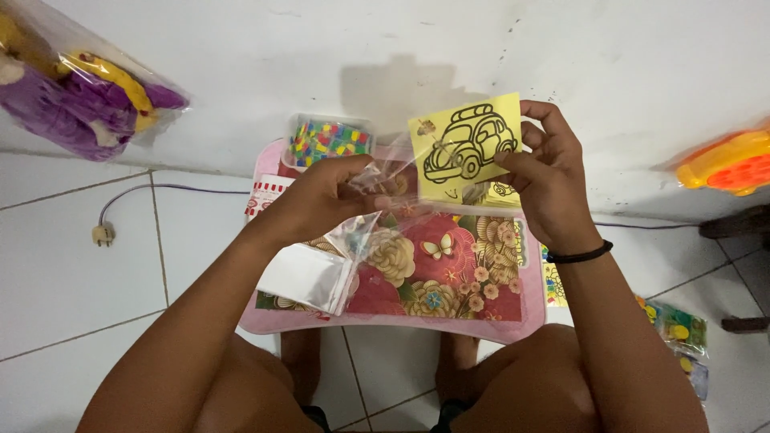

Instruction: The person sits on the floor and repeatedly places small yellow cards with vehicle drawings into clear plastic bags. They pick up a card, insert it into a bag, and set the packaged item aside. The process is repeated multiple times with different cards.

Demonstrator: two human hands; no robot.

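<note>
A: Biggest first. What's in view?

B: White tiled floor [72,265], white wall [241,72] behind. Small pink bench [401,325] with a floral top sits over the person's legs.

A: Edges of the shot?

B: Purple and yellow plush toy in a clear bag [76,92] top left. Orange plastic toy [730,164] at the right edge. Grey cord with a plug [103,234] on the floor, left of the bench. Bagged colourful bits [678,329] on the floor, lower right.

A: On the bench?

B: White tub of small multicoloured pieces [330,138] at the far edge. Stack of yellow cards [501,192] at the far right, mostly hidden by the right hand. Red and white packet [265,196] at the far left corner.

A: Hands?

B: Left hand [325,192] closed on a clear plastic sleeve [377,180], pinching it near the mouth. A silvery white backing [309,277] hangs below that hand and touches the bench, probably part of the same sleeve, glare makes it hard to tell. Right hand [541,172] pinches the right edge of a yellow card with a black car outline [465,144], thumb in front, fingers behind. Black band [581,255] on that wrist.

A: Where's the card?

B: Held up above the far side of the bench, face to the camera, slightly tilted. Its lower left corner is at the mouth of the sleeve, touching or just inside.
</note>
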